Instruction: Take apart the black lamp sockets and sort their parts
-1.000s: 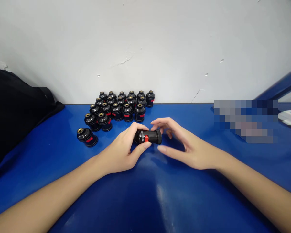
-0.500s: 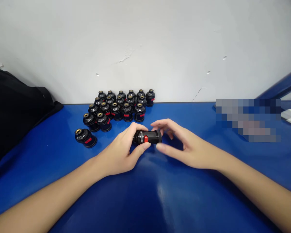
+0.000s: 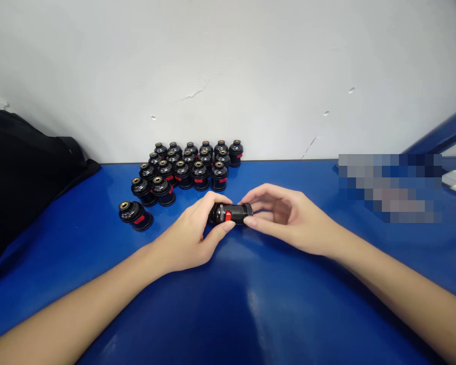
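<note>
Twenty black fittings on a blue table: one between two hands, nineteen standing

One black fitting (image 3: 237, 214) lies on its side, low over or on the table (image 3: 213, 309), which of these I cannot tell; it is the landmark for all that follows. It carries one red tab (image 3: 228, 216). The left hand (image 3: 192, 230) is closed around its left end, thumb and fingers wrapping it. The right hand (image 3: 300, 223) is curved, thumb and fingertips set against the collar at its right end, a hollow under the palm; how firmly it presses cannot be told.

Beyond it and to its left, I count eighteen standing fittings (image 3: 200, 177) in uneven rows of six, five, five and two from the back. One lone fitting (image 3: 136, 215) is left of it, just beside that cluster. Brass-coloured rings show on their tops, red tabs on several.

The tabletop is glossy blue. Beyond the landmark rises one white wall (image 3: 251, 61) with three small dents. Far left sits one heap of black fabric (image 3: 23, 177); far right, one pixelated patch (image 3: 391, 187) and one blue bar (image 3: 441, 132).
</note>
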`<action>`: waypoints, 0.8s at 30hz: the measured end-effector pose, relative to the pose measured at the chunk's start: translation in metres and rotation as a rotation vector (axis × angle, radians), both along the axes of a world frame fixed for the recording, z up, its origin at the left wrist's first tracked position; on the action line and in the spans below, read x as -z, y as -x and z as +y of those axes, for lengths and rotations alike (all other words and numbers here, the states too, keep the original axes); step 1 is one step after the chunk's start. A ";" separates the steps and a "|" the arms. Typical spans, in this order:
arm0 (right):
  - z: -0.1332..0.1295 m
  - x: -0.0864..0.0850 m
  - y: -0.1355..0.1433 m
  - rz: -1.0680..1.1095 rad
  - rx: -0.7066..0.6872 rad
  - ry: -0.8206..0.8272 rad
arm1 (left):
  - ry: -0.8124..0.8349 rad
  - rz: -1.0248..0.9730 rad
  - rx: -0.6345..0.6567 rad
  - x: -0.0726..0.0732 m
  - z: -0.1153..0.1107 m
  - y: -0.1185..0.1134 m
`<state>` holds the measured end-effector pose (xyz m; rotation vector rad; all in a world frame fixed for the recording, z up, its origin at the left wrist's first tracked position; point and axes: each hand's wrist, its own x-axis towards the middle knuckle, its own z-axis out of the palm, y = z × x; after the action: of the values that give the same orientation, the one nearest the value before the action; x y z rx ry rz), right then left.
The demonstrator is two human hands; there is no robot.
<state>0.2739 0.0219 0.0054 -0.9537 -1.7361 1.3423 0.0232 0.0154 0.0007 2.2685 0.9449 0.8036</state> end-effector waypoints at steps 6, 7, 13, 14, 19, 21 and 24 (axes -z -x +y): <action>-0.004 0.001 0.001 -0.029 0.050 -0.232 | 0.046 0.012 -0.014 -0.003 -0.001 0.000; -0.005 0.001 0.002 -0.047 0.062 -0.273 | 0.055 0.011 -0.018 -0.003 -0.001 0.000; -0.005 0.003 0.007 -0.107 0.074 -0.155 | -0.007 -0.012 -0.037 -0.001 0.000 -0.001; -0.004 0.003 0.007 -0.104 0.072 -0.105 | -0.018 -0.012 -0.039 0.000 0.000 0.000; -0.003 0.003 0.007 -0.002 0.092 -0.156 | 0.052 -0.004 -0.071 -0.003 -0.001 -0.001; -0.005 0.003 0.006 -0.005 0.097 -0.322 | 0.086 0.003 -0.099 -0.005 -0.001 -0.002; -0.008 0.002 0.006 -0.046 0.092 -0.420 | 0.094 0.001 -0.132 -0.005 -0.002 -0.002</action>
<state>0.2675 0.0141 0.0038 -0.8159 -1.8839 0.8537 0.0248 0.0137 0.0054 2.1436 1.1185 0.7965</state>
